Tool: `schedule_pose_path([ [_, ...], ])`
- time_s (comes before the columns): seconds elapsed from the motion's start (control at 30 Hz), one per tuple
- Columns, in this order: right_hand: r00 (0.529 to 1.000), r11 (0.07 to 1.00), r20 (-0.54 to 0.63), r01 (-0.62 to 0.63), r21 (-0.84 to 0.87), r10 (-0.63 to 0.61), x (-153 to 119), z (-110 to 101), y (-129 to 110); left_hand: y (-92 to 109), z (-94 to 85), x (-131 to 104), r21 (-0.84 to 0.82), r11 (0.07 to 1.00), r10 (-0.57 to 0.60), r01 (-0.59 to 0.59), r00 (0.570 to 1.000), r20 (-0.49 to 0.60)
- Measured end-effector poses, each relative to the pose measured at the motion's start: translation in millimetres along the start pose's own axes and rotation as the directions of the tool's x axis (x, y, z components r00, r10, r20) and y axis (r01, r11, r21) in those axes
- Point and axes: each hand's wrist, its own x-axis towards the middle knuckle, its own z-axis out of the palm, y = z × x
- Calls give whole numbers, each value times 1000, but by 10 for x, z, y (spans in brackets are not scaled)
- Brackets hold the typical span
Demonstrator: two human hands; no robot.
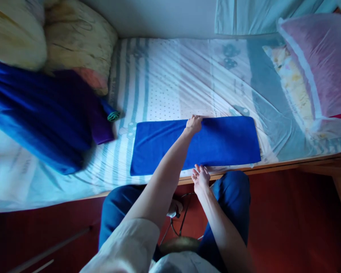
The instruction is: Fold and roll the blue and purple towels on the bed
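A bright blue towel (227,140) lies flat as a long rectangle along the bed's front edge, slightly rumpled at its left end. My left hand (194,123) reaches across it to the middle of the far edge, with its fingers closed on the cloth there. At the near edge, my right hand (201,178) is turned palm up. Its fingers are spread and loosely bent, the tips right by the towel's border, and nothing shows in its grasp.
Left on the patterned bedsheet (165,76) are a heap of blue cloth (39,121), a purple cloth (99,121), a rolled cloth with a green end (113,115) and a yellowish pillow (76,41). A pink pillow (324,60) lies right. My knees touch the bed's wooden edge (287,165).
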Motion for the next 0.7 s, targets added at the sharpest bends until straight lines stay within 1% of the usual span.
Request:
schedule_pose_path([
  [0.13,996,998,-81,-45,44,49,-42,60,-47,15,-86,111,-17,998,-61,61,998,-3],
  [0.23,991,997,-123,-45,64,53,-30,69,-42,21,-108,158,-58,994,-92,92,996,-2],
  [0.33,993,999,-113,-18,48,23,6,28,3,14,-130,172,-81,992,-97,93,994,-48],
  [0.43,997,1000,-79,11,16,-10,30,-50,47,10,-208,138,-92,993,-78,70,993,-87],
  [0.53,997,998,-57,52,-20,-54,10,-166,48,39,-385,42,-104,994,-54,41,991,-120],
  [0.63,987,985,-7,158,-69,-158,-46,-348,1,108,-660,-118,-104,994,-37,19,984,-173],
  [0.67,975,971,40,220,-97,-217,-66,-420,-23,135,-767,-185,-105,994,-37,17,981,-190],
  [0.7,950,942,128,304,-143,-287,-85,-492,-53,161,-880,-260,-113,994,-39,16,978,-206],
])
